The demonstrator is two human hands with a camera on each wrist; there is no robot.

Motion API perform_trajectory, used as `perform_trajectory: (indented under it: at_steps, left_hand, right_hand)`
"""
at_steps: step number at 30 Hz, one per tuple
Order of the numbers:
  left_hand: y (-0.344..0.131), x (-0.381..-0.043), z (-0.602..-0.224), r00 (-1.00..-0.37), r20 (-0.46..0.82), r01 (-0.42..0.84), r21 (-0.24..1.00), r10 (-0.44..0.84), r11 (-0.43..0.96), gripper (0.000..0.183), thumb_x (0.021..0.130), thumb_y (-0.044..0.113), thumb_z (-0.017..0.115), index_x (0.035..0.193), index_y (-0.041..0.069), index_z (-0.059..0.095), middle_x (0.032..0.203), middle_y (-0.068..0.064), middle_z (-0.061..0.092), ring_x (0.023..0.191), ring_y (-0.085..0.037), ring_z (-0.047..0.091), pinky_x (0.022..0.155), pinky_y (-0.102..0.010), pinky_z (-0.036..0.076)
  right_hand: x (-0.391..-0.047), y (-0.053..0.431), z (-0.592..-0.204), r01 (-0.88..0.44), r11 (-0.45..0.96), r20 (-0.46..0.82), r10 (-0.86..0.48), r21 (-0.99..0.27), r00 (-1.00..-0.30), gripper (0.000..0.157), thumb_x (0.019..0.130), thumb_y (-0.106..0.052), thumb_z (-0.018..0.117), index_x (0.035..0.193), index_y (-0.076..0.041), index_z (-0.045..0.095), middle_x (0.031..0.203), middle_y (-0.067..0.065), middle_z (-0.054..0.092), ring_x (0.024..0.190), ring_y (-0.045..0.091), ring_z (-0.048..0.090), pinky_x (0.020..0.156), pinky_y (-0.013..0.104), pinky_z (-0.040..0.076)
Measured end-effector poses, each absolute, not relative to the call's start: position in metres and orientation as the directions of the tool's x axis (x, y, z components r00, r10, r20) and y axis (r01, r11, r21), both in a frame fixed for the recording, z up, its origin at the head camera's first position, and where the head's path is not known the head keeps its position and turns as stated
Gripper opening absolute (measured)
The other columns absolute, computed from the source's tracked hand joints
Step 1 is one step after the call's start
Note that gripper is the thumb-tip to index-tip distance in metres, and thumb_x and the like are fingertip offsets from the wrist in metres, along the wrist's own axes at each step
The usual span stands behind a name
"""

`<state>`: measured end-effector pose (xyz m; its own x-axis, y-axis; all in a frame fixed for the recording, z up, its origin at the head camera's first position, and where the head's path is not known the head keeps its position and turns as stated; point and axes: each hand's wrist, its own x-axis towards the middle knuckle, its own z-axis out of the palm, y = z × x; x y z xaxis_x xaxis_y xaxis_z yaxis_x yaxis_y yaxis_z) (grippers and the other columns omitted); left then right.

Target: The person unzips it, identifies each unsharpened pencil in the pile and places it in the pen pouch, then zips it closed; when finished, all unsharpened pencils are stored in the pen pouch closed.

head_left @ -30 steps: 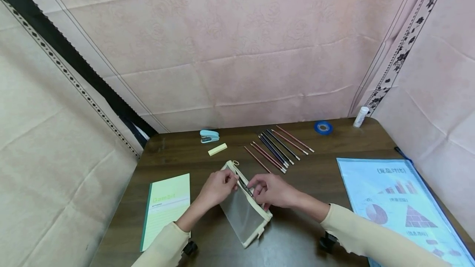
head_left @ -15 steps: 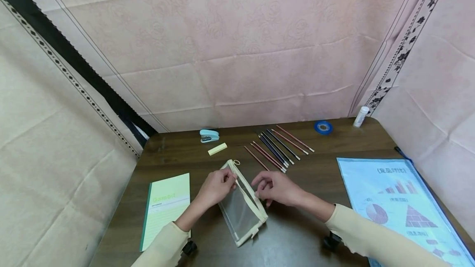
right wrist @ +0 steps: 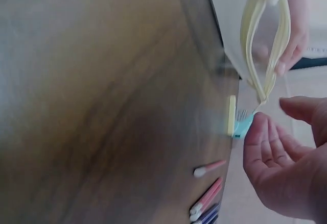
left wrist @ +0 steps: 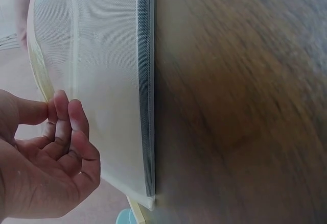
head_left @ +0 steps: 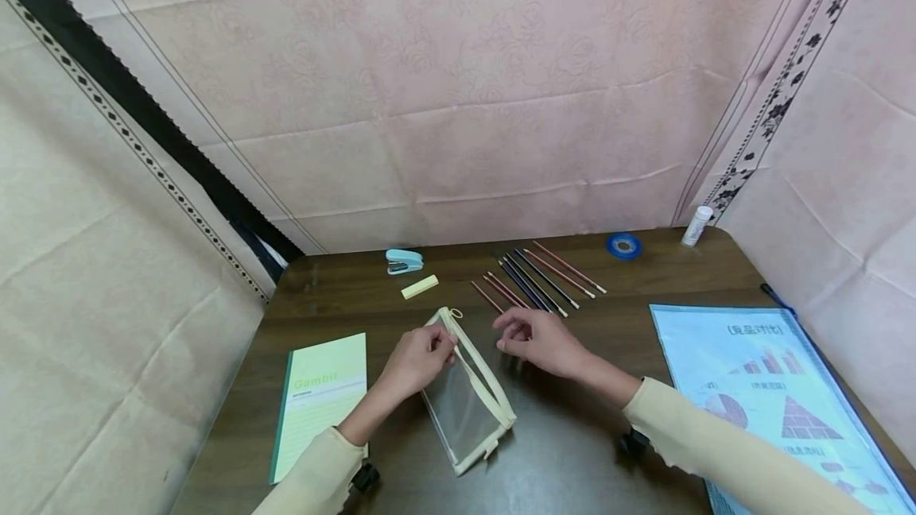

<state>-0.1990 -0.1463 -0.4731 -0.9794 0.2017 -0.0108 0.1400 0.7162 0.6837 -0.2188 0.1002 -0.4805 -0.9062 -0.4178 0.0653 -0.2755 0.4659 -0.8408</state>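
Observation:
My left hand pinches the zip edge of a mesh pencil pouch with cream trim. In the left wrist view, thumb and fingertips meet on that edge, and the mesh hangs beside the hand. The mouth of the pouch gapes, its zip rims spread apart in the right wrist view. To the right of the pouch, my right hand hovers with loosely bent fingers and holds nothing; thumb and fingertips are apart. It overlaps the near ends of several red and dark pencils lying in a row.
A light blue stapler and a pale yellow block lie behind the pouch. Left of it is a green notebook. Blue tape and a white glue stick stand at the back right, a blue chart folder at the right.
My right hand has let go of the pouch's rim and moved up and right toward the pencils. The pouch's near end has shifted slightly left. My left hand keeps its pinch.

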Motion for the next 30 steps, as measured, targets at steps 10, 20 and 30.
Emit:
perform_trajectory:
  at_steps: [10, 20, 30]
  left_hand:
    - [-0.145, -0.199, -0.472, -0.978, -0.025, 0.134, 0.685, 0.207, 0.716, 0.028, 0.097, 0.035, 0.054, 0.073, 0.024, 0.060, 0.066, 0.007, 0.063, 0.054, -0.012, 0.049, 0.049, -0.027, 0.038]
    - [-0.140, -0.199, -0.475, -0.972, -0.039, 0.143, 0.685, 0.231, 0.714, 0.028, 0.098, 0.036, 0.054, 0.074, 0.022, 0.062, 0.067, 0.004, 0.063, 0.053, -0.013, 0.049, 0.049, -0.027, 0.038]
    - [-0.142, -0.199, -0.472, -0.973, -0.006, 0.167, 0.669, 0.230, 0.724, 0.030, 0.097, 0.034, 0.054, 0.072, 0.020, 0.061, 0.067, 0.004, 0.065, 0.051, -0.011, 0.048, 0.048, -0.026, 0.038]
  right_hand:
    - [-0.254, 0.104, -0.490, -0.338, 0.514, 0.153, -0.368, -0.788, -0.917, 0.033, 0.084, -0.023, 0.074, 0.115, -0.017, 0.065, 0.090, -0.003, 0.069, 0.077, 0.010, 0.063, 0.067, 0.026, 0.052]
    - [-0.268, 0.104, -0.496, -0.462, 0.666, 0.243, -0.400, -0.586, -0.884, 0.042, 0.076, -0.003, 0.079, 0.115, -0.011, 0.066, 0.093, 0.008, 0.070, 0.078, 0.015, 0.064, 0.070, 0.033, 0.052]
    - [-0.272, 0.094, -0.504, -0.446, 0.672, 0.194, -0.418, -0.591, -0.887, 0.041, 0.074, -0.004, 0.080, 0.112, -0.008, 0.066, 0.089, 0.008, 0.069, 0.081, 0.022, 0.066, 0.072, 0.034, 0.052]
